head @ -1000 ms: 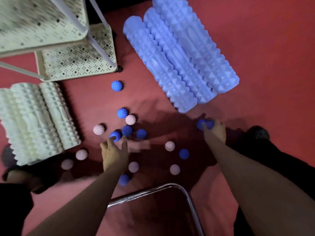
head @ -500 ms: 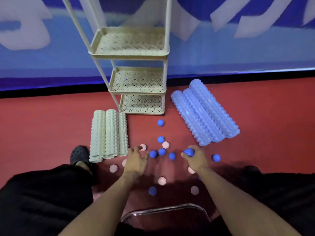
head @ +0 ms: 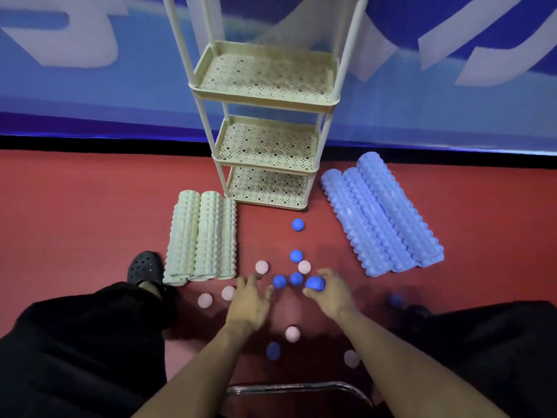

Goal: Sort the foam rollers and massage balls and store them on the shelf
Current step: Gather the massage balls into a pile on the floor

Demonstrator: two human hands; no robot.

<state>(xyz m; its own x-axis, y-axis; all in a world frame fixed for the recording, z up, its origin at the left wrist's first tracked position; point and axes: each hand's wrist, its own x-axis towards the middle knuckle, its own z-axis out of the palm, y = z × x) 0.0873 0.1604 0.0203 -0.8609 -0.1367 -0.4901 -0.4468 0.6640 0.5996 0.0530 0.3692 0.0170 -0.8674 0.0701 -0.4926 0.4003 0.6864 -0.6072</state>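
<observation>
Fingers [head: 313, 292] of the right hand [head: 330, 297] curl round a blue spiky massage ball [head: 315, 283], held just above the red floor [head: 90, 206]. The left hand [head: 248, 303] hovers beside it with fingers spread and relaxed, holding nothing; its fingertips lie near two loose blue balls [head: 287, 279] and a pink spiky ball [head: 262, 267]. Further blue balls [head: 297, 224] lie between the hands and the shelf, and pink balls [head: 292, 333] are scattered near the forearms and to the left. Three pale green foam rollers [head: 200, 235] lie side by side left of the cream three-tier perforated shelf [head: 266, 99]; three blue foam rollers [head: 382, 215] lie side by side to its right. All visible tiers are bare. A black clog [head: 144, 267] sits beside the green rollers, and a chrome tube [head: 298, 389] crosses the lower edge.
</observation>
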